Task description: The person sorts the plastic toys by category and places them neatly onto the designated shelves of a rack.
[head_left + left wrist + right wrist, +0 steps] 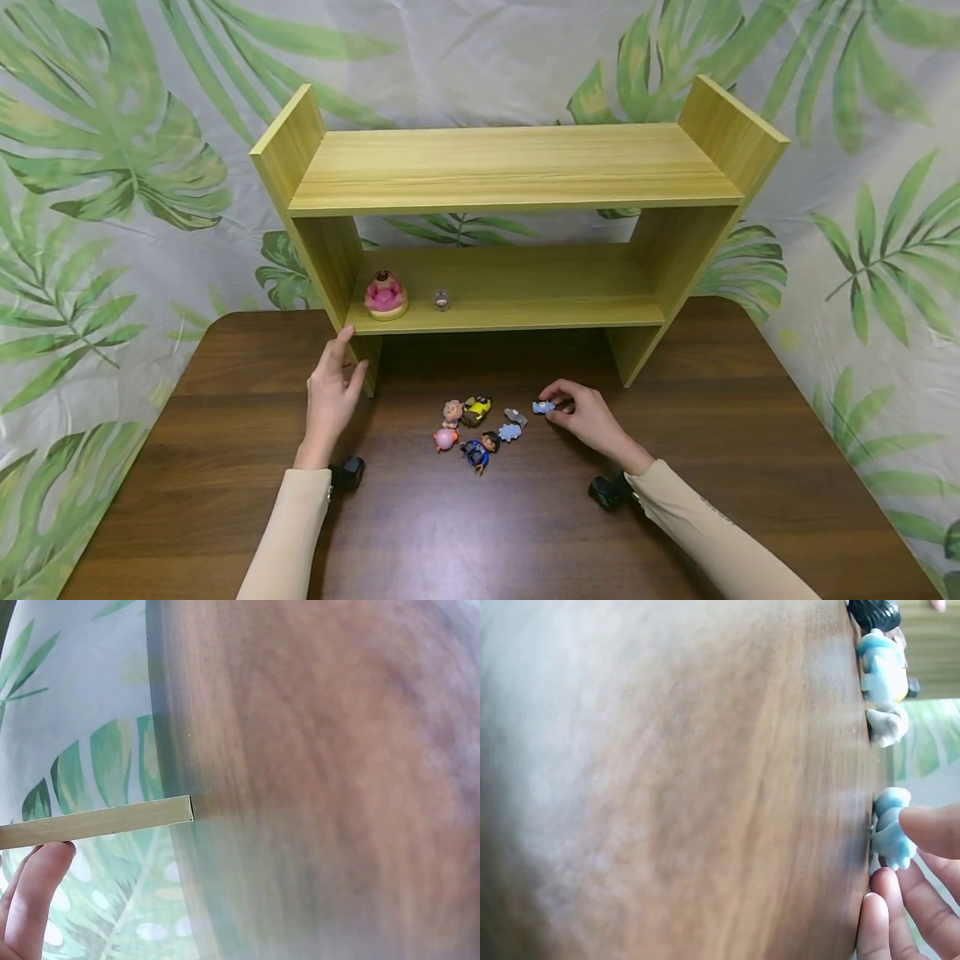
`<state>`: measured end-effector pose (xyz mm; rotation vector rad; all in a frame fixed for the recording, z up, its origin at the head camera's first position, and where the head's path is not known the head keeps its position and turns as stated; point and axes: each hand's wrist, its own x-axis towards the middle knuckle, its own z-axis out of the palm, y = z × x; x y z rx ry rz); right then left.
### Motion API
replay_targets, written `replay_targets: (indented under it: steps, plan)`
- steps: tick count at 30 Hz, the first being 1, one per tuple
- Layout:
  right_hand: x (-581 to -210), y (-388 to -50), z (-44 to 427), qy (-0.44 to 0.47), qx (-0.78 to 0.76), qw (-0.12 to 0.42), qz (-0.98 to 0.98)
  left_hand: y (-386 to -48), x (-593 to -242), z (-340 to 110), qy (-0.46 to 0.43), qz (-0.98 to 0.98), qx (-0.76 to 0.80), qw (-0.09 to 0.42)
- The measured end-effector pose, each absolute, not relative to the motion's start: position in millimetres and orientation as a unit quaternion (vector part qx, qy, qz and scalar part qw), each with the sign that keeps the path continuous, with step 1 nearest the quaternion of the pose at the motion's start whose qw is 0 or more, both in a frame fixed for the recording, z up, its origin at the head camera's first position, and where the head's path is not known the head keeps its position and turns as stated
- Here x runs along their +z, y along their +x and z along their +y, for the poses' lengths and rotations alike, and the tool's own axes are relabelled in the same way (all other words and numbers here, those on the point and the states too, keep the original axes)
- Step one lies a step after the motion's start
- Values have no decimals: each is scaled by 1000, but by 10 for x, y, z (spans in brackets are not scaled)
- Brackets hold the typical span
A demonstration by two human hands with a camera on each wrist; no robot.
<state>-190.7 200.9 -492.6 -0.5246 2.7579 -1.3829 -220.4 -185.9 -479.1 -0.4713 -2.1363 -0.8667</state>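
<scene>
My right hand (588, 417) pinches a small blue figurine (543, 407) at tabletop level, right of the toy group. In the right wrist view, the thumb is against this light-blue figurine (894, 829), with fingers behind and below it. My left hand (332, 398), fingers fairly straight, touches the left side panel (318, 271) of a wooden shelf. From the left wrist view, a fingertip (56, 855) meets the panel's edge (97, 823). Beside the right hand lie a grey figurine (515, 417) and another blue figurine (510, 432).
On the middle shelf board (525, 287) sit a pink figure (386, 296) and a tiny grey figure (441, 300). The table (480, 533) also bears a pinkish-brown figurine (452, 412), a yellow-and-brown one (476, 410), a round pink one (446, 439) and a dark-haired doll (480, 452).
</scene>
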Motion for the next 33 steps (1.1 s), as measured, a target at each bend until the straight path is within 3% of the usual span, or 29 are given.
replay_targets:
  steps: [14,33]
  plan:
    - [-4902,-1897,1997,-174,-443,-2,879,-2203,-4789,-1852,-185,-840,-344,378]
    - [-4606,-1830,1934,-177,-523,11,833,-2192,-4787,-1863,-175,-846,-349,364]
